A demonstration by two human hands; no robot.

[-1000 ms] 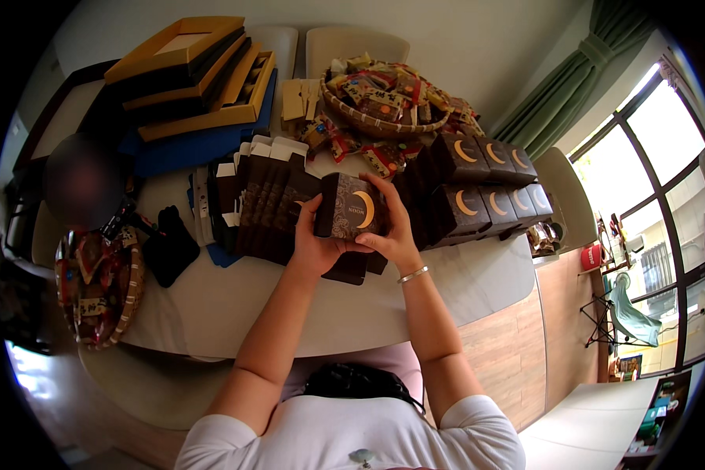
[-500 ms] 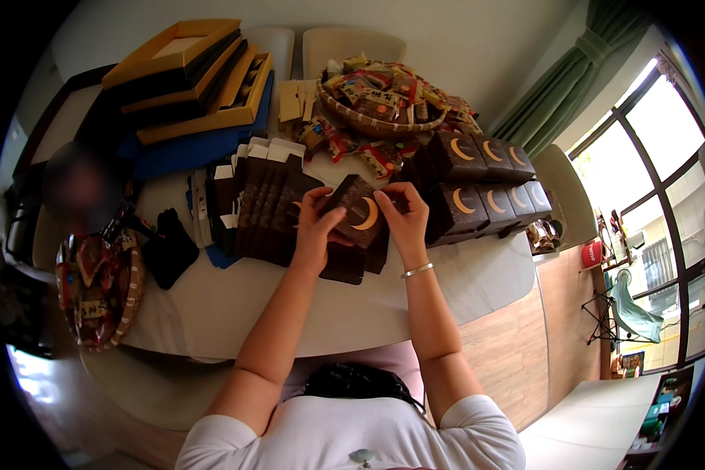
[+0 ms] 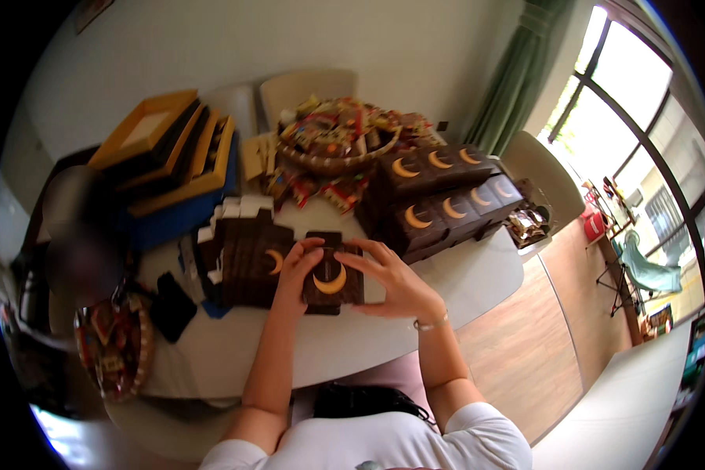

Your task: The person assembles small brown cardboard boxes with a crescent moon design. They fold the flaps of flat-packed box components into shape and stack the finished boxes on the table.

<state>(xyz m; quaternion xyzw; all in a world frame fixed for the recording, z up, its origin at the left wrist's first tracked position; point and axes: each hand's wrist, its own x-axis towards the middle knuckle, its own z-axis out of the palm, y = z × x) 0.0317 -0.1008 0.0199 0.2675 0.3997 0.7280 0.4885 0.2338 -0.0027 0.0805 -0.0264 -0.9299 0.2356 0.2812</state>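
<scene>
A dark brown carton (image 3: pixel 334 266) with a gold crescent moon is between my hands, over the near part of the table. My left hand (image 3: pixel 293 276) holds its left side, with fingertips at the upper left edge. Across its right side, my right hand (image 3: pixel 395 283) has fingertips on the upper part and the thumb apart, lower down near the edge. Just left of it, flattened dark cartons (image 3: pixel 247 262) with white flaps lie overlapping in a row. Stacked finished cartons (image 3: pixel 431 196) with crescents stand to the right.
Behind is a wicker basket (image 3: pixel 337 163) heaped with wrapped snacks; some packets lie around it. Yellow-and-black box trays (image 3: pixel 160 153) are piled on the far left. Nearer left are a black cloth item (image 3: pixel 172 307) and another snack basket (image 3: pixel 142 352). Chairs (image 3: pixel 309 90) stand around the table.
The carton has gone from tilted to squarer, crescent toward me. My right hand has shifted from pinching its upper corner to spreading along its right side. The whole view has shifted.
</scene>
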